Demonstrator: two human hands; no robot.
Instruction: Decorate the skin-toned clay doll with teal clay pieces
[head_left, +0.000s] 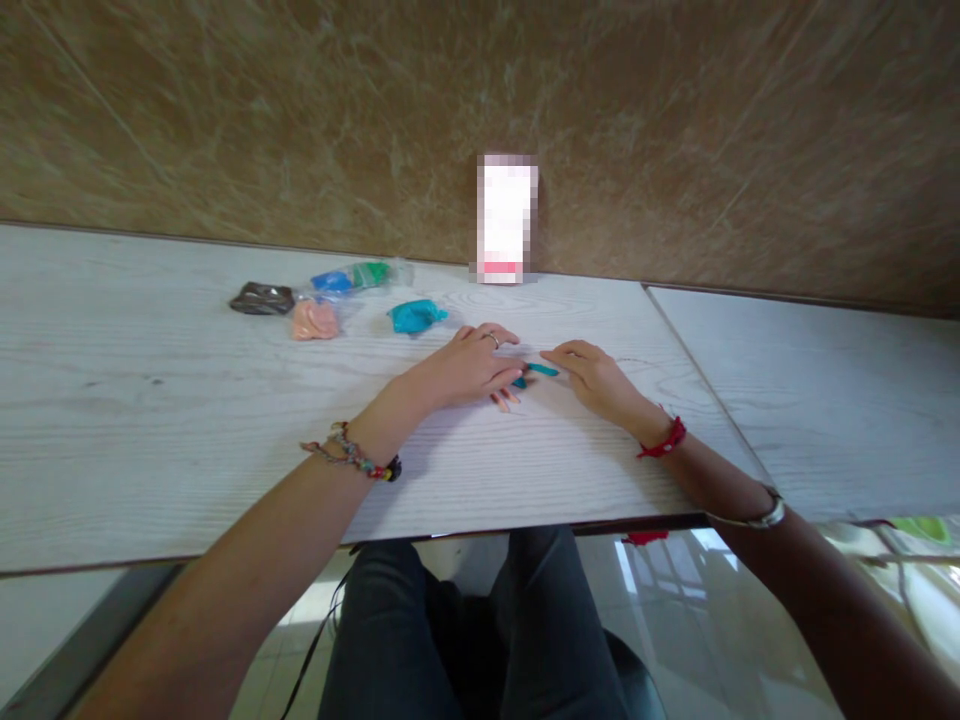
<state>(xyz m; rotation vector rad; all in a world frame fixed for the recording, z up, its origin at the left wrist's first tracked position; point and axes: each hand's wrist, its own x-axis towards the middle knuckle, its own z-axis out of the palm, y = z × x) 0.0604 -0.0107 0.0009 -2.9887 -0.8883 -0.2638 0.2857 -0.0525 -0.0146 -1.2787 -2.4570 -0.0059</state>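
Observation:
A thin teal strip of modelling clay (pixel 543 370) juts out to the right from the fingers of my left hand (pixel 476 365). That hand is closed on the strip's left end, with the index finger and thumb near it and other fingertips showing below. A darker bit of teal shows just under these fingers. My right hand (pixel 596 380) is at the strip's free end, fingers stretched out and slightly bent; whether they touch the strip I cannot tell. Left of my hands lies a small bag of teal clay (pixel 416 316).
Further left lie a peach clay packet (pixel 315 320), a dark brown packet (pixel 262 298), and a clear bag with blue (pixel 331 282) and green clay (pixel 370 273). A blurred-out bright phone-like rectangle (pixel 506 215) leans on the brown marbled wall. The white wood-grain table (pixel 187 430) ends near my legs.

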